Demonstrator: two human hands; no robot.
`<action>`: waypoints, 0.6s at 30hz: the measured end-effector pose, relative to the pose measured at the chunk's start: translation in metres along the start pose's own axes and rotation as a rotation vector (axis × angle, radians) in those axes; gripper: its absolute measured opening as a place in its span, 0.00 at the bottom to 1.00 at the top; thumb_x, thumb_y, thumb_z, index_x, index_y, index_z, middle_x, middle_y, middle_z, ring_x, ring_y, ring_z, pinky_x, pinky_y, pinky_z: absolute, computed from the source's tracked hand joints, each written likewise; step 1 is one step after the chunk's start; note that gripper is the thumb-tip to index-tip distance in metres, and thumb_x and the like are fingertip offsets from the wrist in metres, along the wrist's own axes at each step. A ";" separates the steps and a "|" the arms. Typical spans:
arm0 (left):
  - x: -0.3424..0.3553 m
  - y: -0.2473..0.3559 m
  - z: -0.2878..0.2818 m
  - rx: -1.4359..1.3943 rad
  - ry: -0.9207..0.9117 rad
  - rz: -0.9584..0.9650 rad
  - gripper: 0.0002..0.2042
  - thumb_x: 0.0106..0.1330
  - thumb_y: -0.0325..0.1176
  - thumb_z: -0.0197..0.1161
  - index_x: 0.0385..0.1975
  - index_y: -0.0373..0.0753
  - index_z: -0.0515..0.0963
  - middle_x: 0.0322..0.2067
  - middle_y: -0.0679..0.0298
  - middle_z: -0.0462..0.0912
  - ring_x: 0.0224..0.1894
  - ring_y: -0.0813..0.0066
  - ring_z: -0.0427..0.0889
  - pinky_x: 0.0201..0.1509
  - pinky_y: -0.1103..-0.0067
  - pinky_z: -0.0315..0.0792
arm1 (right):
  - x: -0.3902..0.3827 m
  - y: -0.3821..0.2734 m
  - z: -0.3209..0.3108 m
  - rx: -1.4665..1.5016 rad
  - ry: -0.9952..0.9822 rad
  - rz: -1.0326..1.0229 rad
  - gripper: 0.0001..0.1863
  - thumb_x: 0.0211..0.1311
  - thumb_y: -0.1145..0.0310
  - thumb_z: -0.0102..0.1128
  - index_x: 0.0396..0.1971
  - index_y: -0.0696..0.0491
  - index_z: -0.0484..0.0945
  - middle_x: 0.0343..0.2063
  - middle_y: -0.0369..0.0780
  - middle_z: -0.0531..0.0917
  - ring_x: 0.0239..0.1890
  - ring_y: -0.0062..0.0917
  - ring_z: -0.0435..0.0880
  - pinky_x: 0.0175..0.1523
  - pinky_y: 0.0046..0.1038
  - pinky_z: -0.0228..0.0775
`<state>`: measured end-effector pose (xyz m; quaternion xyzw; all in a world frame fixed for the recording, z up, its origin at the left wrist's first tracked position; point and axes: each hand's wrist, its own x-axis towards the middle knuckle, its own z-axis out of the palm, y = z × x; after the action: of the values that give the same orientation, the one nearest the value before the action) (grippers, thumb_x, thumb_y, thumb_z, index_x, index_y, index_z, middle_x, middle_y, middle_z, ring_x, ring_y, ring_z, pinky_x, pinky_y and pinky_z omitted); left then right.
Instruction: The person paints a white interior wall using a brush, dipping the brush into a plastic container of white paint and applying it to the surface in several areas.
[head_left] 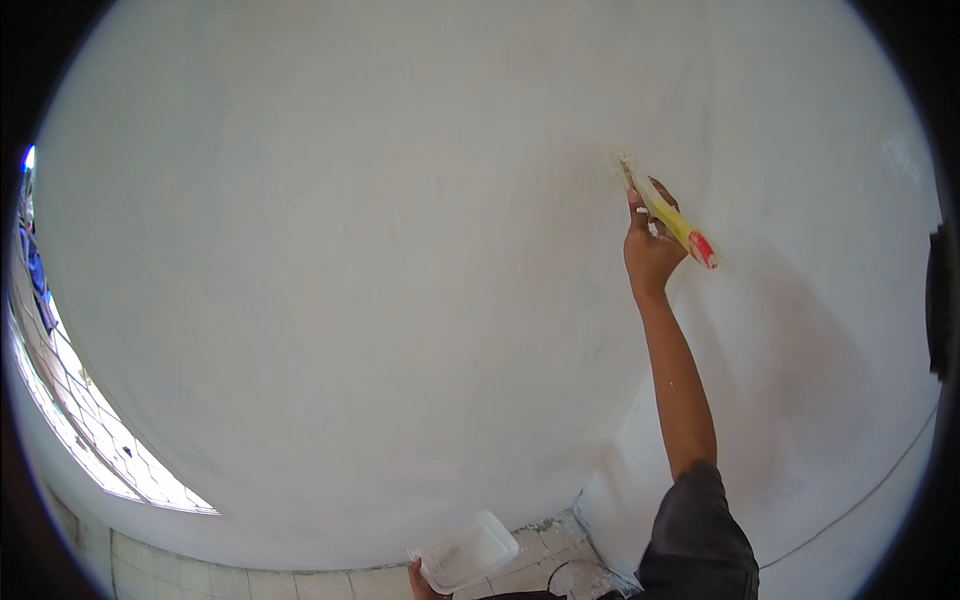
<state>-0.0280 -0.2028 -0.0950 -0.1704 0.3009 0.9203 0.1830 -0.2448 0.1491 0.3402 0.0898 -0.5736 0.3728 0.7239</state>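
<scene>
My right hand [655, 250] is raised against the pale wall [400, 250], closed round a putty knife [672, 220]. The tool has a yellow handle with a red end. Its thin front edge touches the wall at a small rough, whitish patch [618, 160]; the fingers partly cover the blade. Low in the view, my left hand [422, 582] grips the edge of a white, rectangular plastic tub [500, 538]. Only part of that hand shows. The tub is tilted, and what lies inside it cannot be made out clearly.
A second wall [800, 330] meets the first in a corner to the right, with a thin cable [850, 510] along it. A bright window with a grille [110, 440] is at the left. Light tiles [320, 585] and a dark object [938, 300] sit at the edges.
</scene>
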 end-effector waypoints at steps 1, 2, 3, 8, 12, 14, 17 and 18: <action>-0.001 -0.002 0.001 -0.029 0.018 0.013 0.31 0.65 0.55 0.39 0.60 0.36 0.63 0.57 0.55 0.69 0.60 0.57 0.65 0.64 0.61 0.58 | -0.012 0.003 -0.002 -0.167 -0.152 -0.053 0.14 0.54 0.76 0.57 0.42 0.53 0.78 0.39 0.40 0.82 0.39 0.29 0.82 0.45 0.27 0.73; -0.001 -0.001 0.001 -0.049 0.033 0.034 0.31 0.65 0.55 0.38 0.59 0.36 0.63 0.57 0.55 0.69 0.60 0.57 0.65 0.64 0.62 0.59 | -0.037 0.012 -0.007 -0.329 -0.294 -0.103 0.13 0.54 0.76 0.57 0.41 0.53 0.79 0.39 0.41 0.82 0.40 0.30 0.82 0.46 0.27 0.73; 0.000 0.001 0.003 -0.072 0.049 0.056 0.32 0.65 0.55 0.38 0.59 0.35 0.63 0.57 0.54 0.69 0.60 0.57 0.66 0.63 0.62 0.59 | -0.079 0.025 -0.009 -0.222 -0.365 -0.171 0.12 0.54 0.76 0.57 0.40 0.53 0.79 0.40 0.42 0.82 0.41 0.31 0.82 0.46 0.27 0.74; 0.016 0.000 0.000 0.223 -0.099 0.141 0.26 0.64 0.45 0.49 0.58 0.35 0.65 0.54 0.55 0.72 0.56 0.59 0.70 0.60 0.64 0.62 | -0.294 0.012 -0.070 0.111 -0.916 -0.342 0.12 0.47 0.72 0.62 0.36 0.51 0.80 0.37 0.39 0.82 0.41 0.32 0.82 0.44 0.31 0.77; 0.007 0.006 0.020 -0.025 -0.022 0.051 0.33 0.58 0.55 0.45 0.62 0.42 0.58 0.57 0.55 0.67 0.59 0.54 0.67 0.61 0.57 0.60 | -0.331 0.043 -0.107 0.171 -1.293 0.092 0.19 0.43 0.71 0.65 0.41 0.49 0.79 0.40 0.40 0.81 0.47 0.31 0.79 0.48 0.33 0.75; 0.007 0.004 0.013 -0.002 -0.041 0.049 0.34 0.56 0.57 0.47 0.62 0.44 0.58 0.57 0.56 0.68 0.58 0.54 0.67 0.61 0.55 0.60 | -0.282 0.080 -0.106 0.101 -0.972 0.100 0.21 0.41 0.74 0.62 0.42 0.50 0.78 0.40 0.40 0.82 0.45 0.32 0.80 0.48 0.33 0.74; -0.008 -0.004 -0.021 -0.011 -0.038 0.089 0.35 0.57 0.58 0.43 0.63 0.46 0.57 0.58 0.56 0.67 0.59 0.53 0.66 0.58 0.53 0.62 | -0.150 0.018 -0.069 -0.338 -0.687 -0.097 0.18 0.48 0.82 0.55 0.42 0.54 0.78 0.40 0.45 0.81 0.46 0.32 0.81 0.48 0.31 0.75; -0.011 -0.003 -0.022 -0.009 -0.043 0.088 0.35 0.57 0.59 0.42 0.63 0.47 0.57 0.58 0.56 0.66 0.59 0.53 0.66 0.57 0.53 0.63 | -0.123 0.009 -0.064 -0.220 -0.469 -0.100 0.18 0.49 0.83 0.54 0.42 0.56 0.77 0.41 0.45 0.81 0.44 0.32 0.81 0.47 0.29 0.75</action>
<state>-0.0128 -0.2165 -0.1082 -0.1380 0.2998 0.9323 0.1478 -0.2100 0.1377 0.2064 0.1227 -0.7576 0.2410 0.5941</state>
